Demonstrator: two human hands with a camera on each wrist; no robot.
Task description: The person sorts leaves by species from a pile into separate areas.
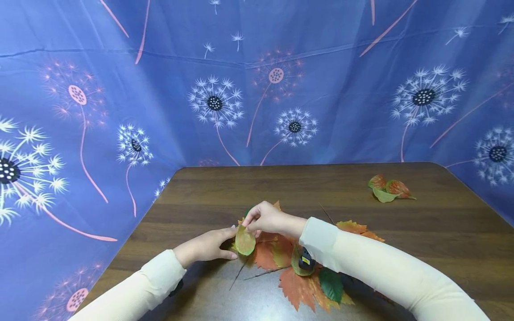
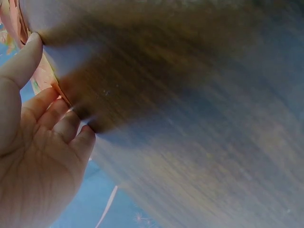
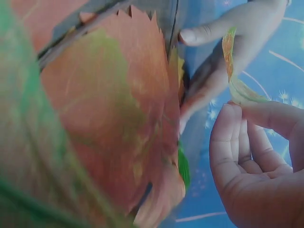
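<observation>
1. Head view. The right hand (image 1: 267, 217) has thumb and forefinger clamped on a pale leaf (image 1: 245, 241) near its narrow upper end; the blade hangs below the fingertips. This grip presumably leaves the broad face uncovered.
2. Head view. The left hand (image 1: 208, 245) lies low on the table (image 1: 201, 187), palm down, fingers fairly straight and thumb spread apart from them. Its fingertips meet the left margin of the leaf pile beside the pale leaf, probably to steady it; whether they touch the pale leaf itself cannot be told.
3. Head view. Beyond the left fingertips, an orange leaf (image 1: 263, 257) and twigs (image 1: 267, 273) lie under and beside the right hand. A dark green leaf (image 1: 331, 284) lies below the right sleeve (image 1: 321, 236), and a small leaf group (image 1: 395, 189) well apart from both hands.
4. Left wrist view. The left fingers bend slightly, tips against a pinkish leaf edge (image 2: 45, 73), the thumb apart from them; contact at the border seems suited to bracing.
5. Right wrist view. Thumb and forefinger tips meet on the pale leaf, which curls upward from them; the remaining fingers fold beneath. Left of these fingers spreads a patched leaf (image 3: 95, 95).
</observation>
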